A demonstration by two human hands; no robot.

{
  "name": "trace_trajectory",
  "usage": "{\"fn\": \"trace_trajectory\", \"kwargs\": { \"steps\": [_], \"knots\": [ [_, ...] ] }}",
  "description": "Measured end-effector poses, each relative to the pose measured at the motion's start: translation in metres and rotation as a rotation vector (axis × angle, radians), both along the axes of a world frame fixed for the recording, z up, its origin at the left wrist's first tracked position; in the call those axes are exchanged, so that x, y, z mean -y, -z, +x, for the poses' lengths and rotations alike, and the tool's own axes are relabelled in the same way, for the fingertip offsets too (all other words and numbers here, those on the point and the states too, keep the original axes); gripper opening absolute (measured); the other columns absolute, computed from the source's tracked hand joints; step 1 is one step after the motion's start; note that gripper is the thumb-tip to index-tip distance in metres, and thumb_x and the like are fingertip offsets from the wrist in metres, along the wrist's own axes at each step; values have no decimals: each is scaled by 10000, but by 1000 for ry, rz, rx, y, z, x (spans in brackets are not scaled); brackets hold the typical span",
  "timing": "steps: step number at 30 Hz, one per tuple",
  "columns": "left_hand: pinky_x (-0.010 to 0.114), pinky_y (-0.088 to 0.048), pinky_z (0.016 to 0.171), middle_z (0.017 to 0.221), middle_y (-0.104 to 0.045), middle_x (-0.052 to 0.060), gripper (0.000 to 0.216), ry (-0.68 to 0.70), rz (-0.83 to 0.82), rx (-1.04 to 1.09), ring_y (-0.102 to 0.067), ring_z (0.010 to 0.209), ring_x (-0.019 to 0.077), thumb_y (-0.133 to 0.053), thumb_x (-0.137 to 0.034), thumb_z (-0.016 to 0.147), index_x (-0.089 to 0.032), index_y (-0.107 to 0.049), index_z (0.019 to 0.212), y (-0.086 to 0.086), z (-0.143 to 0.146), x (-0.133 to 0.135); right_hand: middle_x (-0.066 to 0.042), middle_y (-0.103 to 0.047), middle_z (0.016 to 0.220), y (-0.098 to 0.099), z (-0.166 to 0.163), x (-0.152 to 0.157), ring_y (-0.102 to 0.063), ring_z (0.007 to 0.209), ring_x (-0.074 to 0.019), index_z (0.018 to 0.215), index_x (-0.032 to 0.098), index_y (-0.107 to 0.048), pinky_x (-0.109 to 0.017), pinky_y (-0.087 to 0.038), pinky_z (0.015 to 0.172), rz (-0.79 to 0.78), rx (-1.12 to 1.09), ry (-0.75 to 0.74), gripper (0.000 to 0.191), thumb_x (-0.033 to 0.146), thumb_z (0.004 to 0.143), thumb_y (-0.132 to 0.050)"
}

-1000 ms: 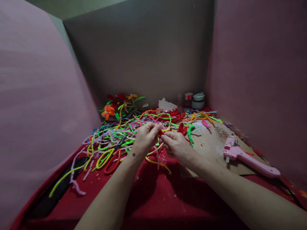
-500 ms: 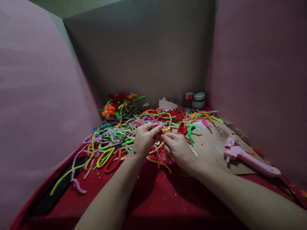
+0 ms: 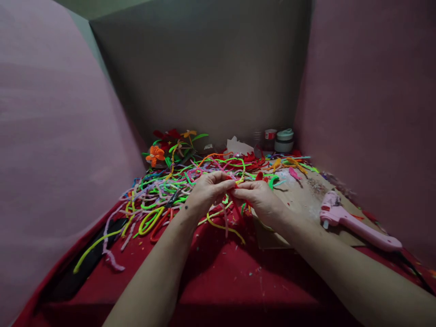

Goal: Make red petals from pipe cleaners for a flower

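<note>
Both hands meet over the front of a tangled heap of coloured pipe cleaners point(image 3: 160, 188). My left hand point(image 3: 210, 190) pinches a red pipe cleaner point(image 3: 233, 191) between thumb and fingers. Close against it, my right hand point(image 3: 257, 197) grips the same red piece, whose lower part hangs below the fingertips. Much of it is hidden by my fingers. Just beyond my right hand, a red petal shape point(image 3: 260, 175) and a green leaf shape point(image 3: 273, 181) show in part. Scissors with red handles point(image 3: 160, 229) lie left of my left wrist.
On the right a pink glue gun point(image 3: 357, 222) rests on a cardboard sheet point(image 3: 299, 204). Orange and red pipe cleaner flowers point(image 3: 156, 155) stand at the back left. A lidded cup point(image 3: 284, 141) is at the back right. A dark flat object point(image 3: 88, 259) lies front left.
My right hand has shifted slightly right, and both hands are less bunched together. More of the red pipe cleaner now hangs below the fingers. The view has shifted a little.
</note>
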State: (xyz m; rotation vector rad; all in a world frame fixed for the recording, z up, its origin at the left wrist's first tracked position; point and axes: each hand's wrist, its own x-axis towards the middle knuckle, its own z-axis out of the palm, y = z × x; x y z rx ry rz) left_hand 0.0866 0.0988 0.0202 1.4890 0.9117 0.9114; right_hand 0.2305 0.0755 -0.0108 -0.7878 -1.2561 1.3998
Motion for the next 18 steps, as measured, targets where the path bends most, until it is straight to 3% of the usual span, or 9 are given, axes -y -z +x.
{"fn": "trace_trajectory", "kwargs": {
  "steps": [4,8,12,18],
  "knots": [
    [149,-233,355,569,-470,-64,267,0,-70,-33,-360,388,21,-674,-365,680,-167,-547,808,5,0,-2,2,-570,571,0,1,-2,-473,560,-111,585,141,-625,-265,-379,585,-7,-89,132,99,236,609,-613],
    [164,-254,366,544,-489,-47,229,138,-136,-159,-372,382,31,-672,-321,674,-138,-570,767,13,3,-3,8,-566,604,5,1,-8,-445,535,-97,667,138,-649,-246,-356,532,-33,-176,183,112,201,581,-614],
    [169,-246,351,479,-474,-45,181,230,-98,-200,-367,361,42,-629,-309,707,-136,-576,707,17,6,-1,20,-546,595,11,3,-12,-425,523,-86,662,138,-630,-229,-337,506,-6,-180,214,91,167,586,-589],
    [160,-315,356,500,-502,-37,180,138,-12,-120,-432,382,48,-630,-312,723,-136,-600,701,6,3,2,35,-489,509,11,6,-16,-383,480,-75,564,142,-578,-226,-282,473,52,-69,293,114,219,647,-559]
  ]
}}
